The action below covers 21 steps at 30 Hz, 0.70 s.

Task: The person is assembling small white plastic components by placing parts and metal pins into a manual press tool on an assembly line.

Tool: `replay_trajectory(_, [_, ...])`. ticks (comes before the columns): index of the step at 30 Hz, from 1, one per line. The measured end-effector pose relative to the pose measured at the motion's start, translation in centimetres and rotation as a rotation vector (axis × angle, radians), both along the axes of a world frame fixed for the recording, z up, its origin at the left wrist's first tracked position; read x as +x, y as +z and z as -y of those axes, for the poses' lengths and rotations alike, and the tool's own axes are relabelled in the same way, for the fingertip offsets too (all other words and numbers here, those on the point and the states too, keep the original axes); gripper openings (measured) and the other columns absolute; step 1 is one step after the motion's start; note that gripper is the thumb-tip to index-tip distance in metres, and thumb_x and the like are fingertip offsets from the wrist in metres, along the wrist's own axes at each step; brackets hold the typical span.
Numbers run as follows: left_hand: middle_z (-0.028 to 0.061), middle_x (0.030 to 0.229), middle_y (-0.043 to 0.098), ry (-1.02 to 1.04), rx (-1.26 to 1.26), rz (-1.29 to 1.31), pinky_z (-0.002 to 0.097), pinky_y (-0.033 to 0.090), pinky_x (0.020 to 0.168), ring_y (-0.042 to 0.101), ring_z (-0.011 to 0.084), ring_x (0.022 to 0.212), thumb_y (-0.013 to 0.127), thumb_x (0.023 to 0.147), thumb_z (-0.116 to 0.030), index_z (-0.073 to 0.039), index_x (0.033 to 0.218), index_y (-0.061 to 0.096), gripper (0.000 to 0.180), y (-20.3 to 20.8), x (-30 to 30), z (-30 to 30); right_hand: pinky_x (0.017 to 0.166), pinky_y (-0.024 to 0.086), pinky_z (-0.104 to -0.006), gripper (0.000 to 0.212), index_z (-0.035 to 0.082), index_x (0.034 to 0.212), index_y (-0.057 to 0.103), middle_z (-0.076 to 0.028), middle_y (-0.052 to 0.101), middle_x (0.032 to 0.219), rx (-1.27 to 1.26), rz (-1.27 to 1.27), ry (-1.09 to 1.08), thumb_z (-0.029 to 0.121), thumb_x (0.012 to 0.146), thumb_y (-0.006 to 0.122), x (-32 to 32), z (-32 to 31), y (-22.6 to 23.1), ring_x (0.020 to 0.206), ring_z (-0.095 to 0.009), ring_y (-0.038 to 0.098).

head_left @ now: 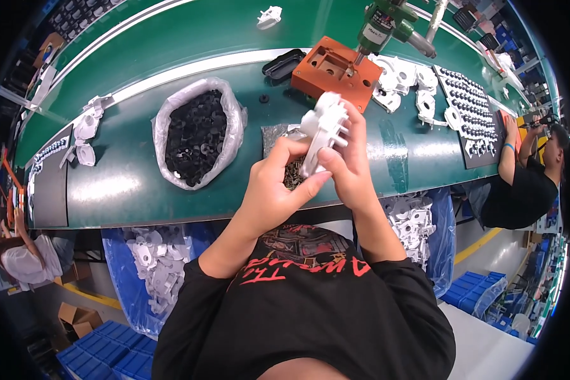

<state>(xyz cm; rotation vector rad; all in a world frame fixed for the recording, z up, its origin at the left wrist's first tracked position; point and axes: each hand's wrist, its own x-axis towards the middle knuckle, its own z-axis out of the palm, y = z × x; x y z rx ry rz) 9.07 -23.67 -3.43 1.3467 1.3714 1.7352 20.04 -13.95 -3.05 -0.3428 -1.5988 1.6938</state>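
A white molded plastic part (325, 130) with short pegs along one side is held up between my two hands over the near edge of the green table. My left hand (273, 183) is closed on its lower left side, thumb against the bottom. On the other side, my right hand (353, 158) wraps around it with the thumb pressed on the near face. Just beyond the part stands an orange fixture block (335, 75) with a recess. A green powered driver (377, 31) points down at the block. Partly hidden behind my hands is a container of small metal pieces (292, 174).
A plastic-lined tub (164, 142) of small black parts stands left. White parts (396, 79) lie right of the block, near a board with rows of black pieces (465, 104). Blue-lined bins (117, 253) flank me below the table. Co-workers sit at both ends, one in black (519, 196).
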Motion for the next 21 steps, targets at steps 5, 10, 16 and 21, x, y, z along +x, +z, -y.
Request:
replay_trajectory(5, [0.0094,0.075,0.064,0.107,-0.011,0.131,0.0219,0.045,0.057,0.059,0.0077,0.067,0.062,0.087,-0.008,0.002,0.087,0.049,0.016,-0.8,-0.1,-0.4,0.100,0.031,-0.0342,0.073,0.005,0.141,0.015,-0.015,0.037,0.128,0.165,-0.014,0.057,0.026,0.085,0.056,-0.7,-0.5,-0.9,0.116,-0.024,0.041])
replay_trajectory(10, [0.0046,0.081,0.058,0.102,-0.006,0.217,0.0182,0.040,0.060,0.052,0.0047,0.070,0.058,0.090,-0.008,0.000,0.093,0.047,0.014,0.0,-2.1,-0.2,0.101,0.029,-0.0360,0.081,0.005,0.143,0.014,-0.016,0.037,0.130,0.232,0.064,0.012,0.033,0.083,0.061,-0.3,-1.0,-0.1,0.119,-0.024,0.039])
replay_trajectory(16, [0.0067,0.089,0.058,0.227,0.044,0.062,0.0198,0.043,0.069,0.054,0.0066,0.079,0.058,0.089,-0.005,0.001,0.095,0.049,0.012,0.0,-6.9,0.5,0.097,0.030,-0.0377,0.038,0.009,0.110,0.056,-0.014,0.046,0.125,0.702,0.416,-0.261,0.019,0.075,0.068,2.2,-1.9,-0.9,0.119,-0.029,0.041])
replay_trajectory(21, [0.0100,0.088,0.065,0.271,-0.052,-0.427,0.0243,0.046,0.074,0.060,0.0119,0.081,0.064,0.083,-0.006,0.004,0.102,0.052,0.024,0.9,-7.9,-2.1,0.095,0.031,-0.0441,0.021,0.010,0.088,0.061,-0.011,0.050,0.118,0.946,0.613,-0.250,0.010,0.069,0.069,3.4,-0.9,-2.2,0.117,-0.033,0.044])
